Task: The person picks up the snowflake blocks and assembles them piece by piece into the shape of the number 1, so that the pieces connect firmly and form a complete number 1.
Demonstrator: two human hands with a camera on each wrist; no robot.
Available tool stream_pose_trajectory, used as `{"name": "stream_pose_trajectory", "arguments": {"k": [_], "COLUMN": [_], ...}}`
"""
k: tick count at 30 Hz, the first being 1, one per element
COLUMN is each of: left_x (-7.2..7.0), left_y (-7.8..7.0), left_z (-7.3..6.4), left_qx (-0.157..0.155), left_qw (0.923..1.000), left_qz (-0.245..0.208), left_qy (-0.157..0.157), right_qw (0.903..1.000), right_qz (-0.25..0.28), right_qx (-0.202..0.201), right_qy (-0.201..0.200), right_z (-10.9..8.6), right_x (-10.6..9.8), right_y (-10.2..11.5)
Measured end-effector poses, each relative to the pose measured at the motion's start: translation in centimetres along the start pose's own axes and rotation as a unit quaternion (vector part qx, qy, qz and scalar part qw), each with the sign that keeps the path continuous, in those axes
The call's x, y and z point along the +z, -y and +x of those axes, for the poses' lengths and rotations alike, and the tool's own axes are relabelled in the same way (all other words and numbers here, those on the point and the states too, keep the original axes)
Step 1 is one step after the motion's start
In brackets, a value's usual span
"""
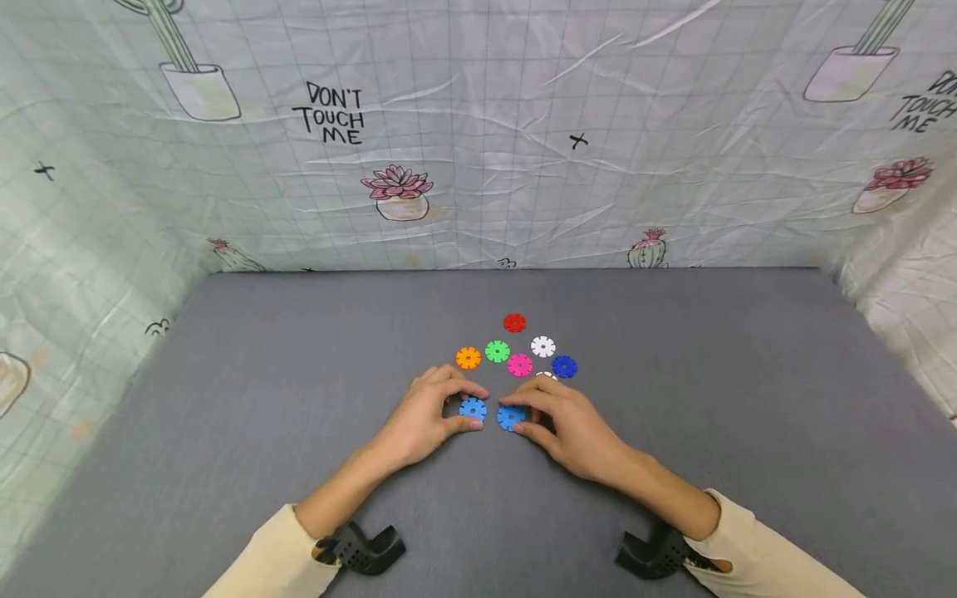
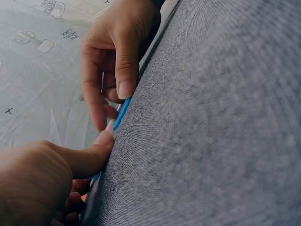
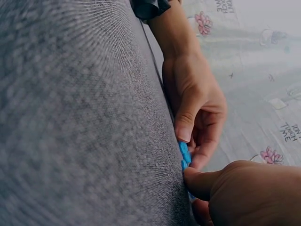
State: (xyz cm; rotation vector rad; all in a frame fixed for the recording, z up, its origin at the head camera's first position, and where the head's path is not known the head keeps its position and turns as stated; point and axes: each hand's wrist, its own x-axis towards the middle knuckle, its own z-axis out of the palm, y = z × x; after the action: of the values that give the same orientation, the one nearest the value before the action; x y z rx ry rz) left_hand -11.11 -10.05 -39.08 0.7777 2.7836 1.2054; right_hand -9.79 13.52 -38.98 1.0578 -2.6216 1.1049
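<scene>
Two light blue notched plastic discs lie side by side on the grey tabletop in the head view, a narrow gap between them. My left hand pinches the left light blue disc by its edges, thumb near, forefinger far. The right light blue disc is held between thumb and forefinger of my right hand. From the left wrist, a light blue disc shows edge-on, low at the cloth. In the right wrist view, the hands come close together, with light blue disc edges between their fingertips.
Just beyond the hands lie more notched discs: orange, green, pink, red, white and dark blue. Another white disc is partly hidden behind the right hand. A printed cloth hangs behind the grey tabletop.
</scene>
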Motion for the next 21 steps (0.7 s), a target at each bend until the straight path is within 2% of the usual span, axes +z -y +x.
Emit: {"name": "stream_pose_trajectory", "arguments": {"k": [5,10,13,17,21], "left_x": [0.0,0.1,0.2,0.3,0.5], "left_y": [-0.1,0.0,0.3,0.8,1.0], "left_z": [0.1,0.0,0.0,-0.1,-0.1], "left_qx": [-0.004,0.002,0.024,0.075,0.108], "left_qw": [1.0,0.9997,0.9991,0.9959,0.9896], "left_qz": [0.006,-0.005,-0.011,-0.023,-0.065], "left_qy": [-0.005,-0.022,-0.033,-0.045,-0.069], "right_qw": [0.9995,0.9995,0.9999,0.9998,0.9996], "right_qz": [-0.015,-0.013,-0.001,0.01,0.024], "right_qx": [0.02,0.019,0.008,-0.014,-0.009], "right_qy": [0.018,0.021,0.01,-0.006,-0.012], "right_z": [0.0,0.0,-0.1,-0.1,-0.1], "right_x": [-0.2,-0.3,-0.2,0.1,0.2], "right_y": [0.2,0.2,0.1,-0.2,-0.2]}}
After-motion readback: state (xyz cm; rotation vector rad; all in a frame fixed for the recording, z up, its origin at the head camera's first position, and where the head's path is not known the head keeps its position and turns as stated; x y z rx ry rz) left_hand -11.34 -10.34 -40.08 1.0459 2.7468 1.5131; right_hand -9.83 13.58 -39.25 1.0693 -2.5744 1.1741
